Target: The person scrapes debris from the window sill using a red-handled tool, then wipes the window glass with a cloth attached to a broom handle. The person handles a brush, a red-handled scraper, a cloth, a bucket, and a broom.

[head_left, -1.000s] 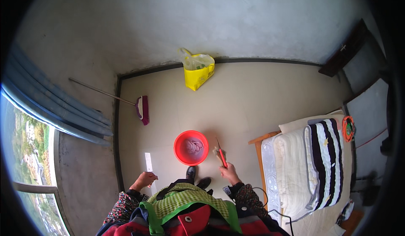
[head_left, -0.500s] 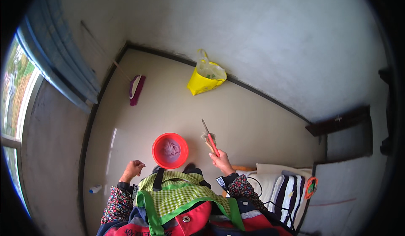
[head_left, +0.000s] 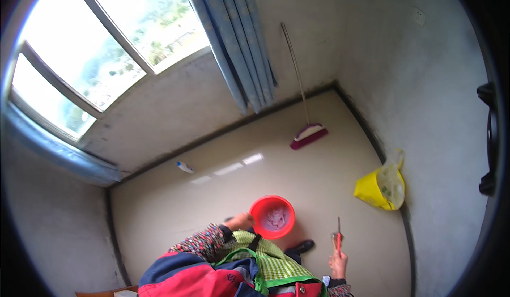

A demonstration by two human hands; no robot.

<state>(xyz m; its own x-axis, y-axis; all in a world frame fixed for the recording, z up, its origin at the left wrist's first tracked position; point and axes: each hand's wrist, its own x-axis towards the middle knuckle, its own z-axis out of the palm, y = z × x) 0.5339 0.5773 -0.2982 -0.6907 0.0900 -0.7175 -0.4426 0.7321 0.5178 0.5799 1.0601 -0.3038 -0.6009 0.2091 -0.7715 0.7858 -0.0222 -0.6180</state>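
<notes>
Fingers of the right hand [head_left: 338, 265] are closed around a red-handled tool [head_left: 339, 242], its thin dark shaft pointing away from the person; a small brownish piece beside the handle is too unclear to name. On the other side, the left hand [head_left: 240, 221] is at the near left edge of a red bucket [head_left: 272, 199] — whether its fingers are pinching the rim or merely beside it, I cannot tell. Inside the bucket sits pale, crumpled stuff [head_left: 275, 219]. The tool is held well apart from the bucket, to its right. A broom [head_left: 309, 135] stands farther off, a yellow bag [head_left: 370, 192] sits by the right wall — and a small bottle [head_left: 185, 167] lies on the floor [head_left: 186, 206] below the window [head_left: 109, 42].
</notes>
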